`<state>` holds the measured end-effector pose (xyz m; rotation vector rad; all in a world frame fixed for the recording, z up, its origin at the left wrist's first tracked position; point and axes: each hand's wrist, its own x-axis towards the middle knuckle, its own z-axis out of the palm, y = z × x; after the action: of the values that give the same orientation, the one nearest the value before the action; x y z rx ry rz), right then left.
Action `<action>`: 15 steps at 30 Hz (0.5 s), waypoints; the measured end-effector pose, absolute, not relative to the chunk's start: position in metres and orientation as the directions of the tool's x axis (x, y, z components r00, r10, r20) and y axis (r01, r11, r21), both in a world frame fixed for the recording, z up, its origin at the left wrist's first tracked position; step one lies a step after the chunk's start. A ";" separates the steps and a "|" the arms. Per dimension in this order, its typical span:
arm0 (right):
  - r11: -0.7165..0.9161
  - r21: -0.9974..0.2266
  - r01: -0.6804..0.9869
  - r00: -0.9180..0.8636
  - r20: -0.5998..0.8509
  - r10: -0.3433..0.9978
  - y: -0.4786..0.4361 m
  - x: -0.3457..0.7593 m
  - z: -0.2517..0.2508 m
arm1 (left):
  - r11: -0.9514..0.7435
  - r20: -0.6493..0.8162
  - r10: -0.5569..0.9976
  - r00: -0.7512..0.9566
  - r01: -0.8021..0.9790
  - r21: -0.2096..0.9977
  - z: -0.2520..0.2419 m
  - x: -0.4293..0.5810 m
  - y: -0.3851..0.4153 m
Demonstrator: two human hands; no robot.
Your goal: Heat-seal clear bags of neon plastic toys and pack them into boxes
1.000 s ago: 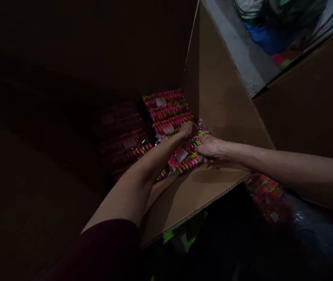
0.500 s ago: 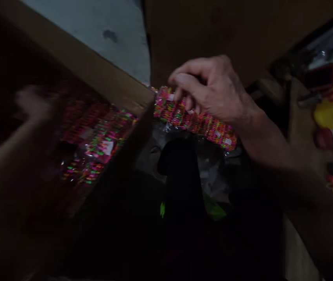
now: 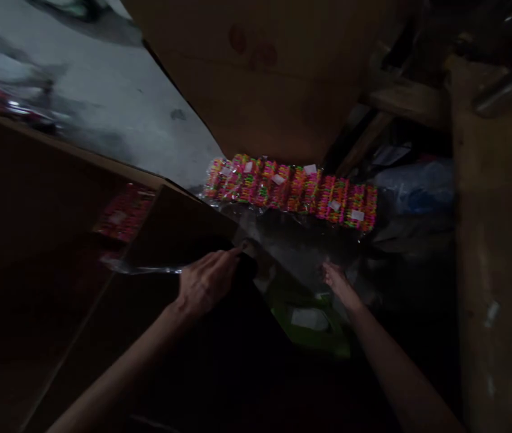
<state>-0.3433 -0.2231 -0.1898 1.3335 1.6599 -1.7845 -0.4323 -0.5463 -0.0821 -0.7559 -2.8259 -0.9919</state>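
My left hand (image 3: 208,279) is closed in front of the cardboard box at left, fingers curled inward. A glossy strip of clear plastic (image 3: 148,269) runs from it over the box edge. Lower and to the right, my right hand (image 3: 335,278) hangs among dim, see-through plastic; its fingers are small and blurred. Beyond both hands lies a row of clear packs (image 3: 278,186) filled with small pink, orange, yellow and green pieces, some with white labels. Similar packs (image 3: 125,213) show inside the open cardboard box (image 3: 184,222).
A large brown carton (image 3: 274,78) stands at the back. At right runs a wooden board (image 3: 494,228) with a metal cylinder (image 3: 506,93) on it. A green item with a white patch (image 3: 310,319) lies below my hands. Bluish plastic (image 3: 418,186) sits beyond the row.
My left hand has come out of the box toward the middle, with clear plastic trailing. My right hand has left the row of packs and dropped lower. The view has shifted.
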 end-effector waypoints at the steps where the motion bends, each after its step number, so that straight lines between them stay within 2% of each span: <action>1: -0.294 -0.547 0.783 -0.476 -0.833 0.282 -0.237 -0.350 -0.198 | 0.711 0.237 0.460 -0.856 0.514 0.480 -0.082 -0.433 -0.549; 3: -0.373 -0.506 0.777 -0.471 -0.862 0.188 -0.266 -0.376 -0.212 | 0.745 0.301 0.490 -0.818 0.572 0.342 -0.082 -0.437 -0.550; 4: -0.404 -0.487 0.774 -0.475 -0.869 0.139 -0.281 -0.394 -0.217 | 0.751 0.328 0.475 -0.816 0.571 0.333 -0.082 -0.440 -0.549; 7: -0.496 -0.400 0.771 -0.474 -0.880 -0.026 -0.332 -0.461 -0.228 | 0.688 0.359 0.419 -0.834 0.550 0.474 -0.083 -0.451 -0.542; 10: -0.565 -0.248 0.787 -0.408 -0.896 -0.176 -0.388 -0.524 -0.242 | 0.573 0.412 0.424 -0.806 0.591 0.567 -0.083 -0.459 -0.540; 12: -0.605 -0.157 0.781 -0.346 -0.915 -0.209 -0.425 -0.558 -0.256 | 0.523 0.442 0.400 -0.803 0.596 0.609 -0.083 -0.461 -0.544; 15: -0.690 -0.092 0.718 -0.276 -0.948 -0.161 -0.469 -0.595 -0.286 | 0.520 0.406 0.362 -0.839 0.543 0.659 -0.084 -0.460 -0.555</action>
<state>-0.5954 -0.4694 -0.2855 1.4035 0.7051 -2.0091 -0.4603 -0.5547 -0.0839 -0.7690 -2.5429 -1.2178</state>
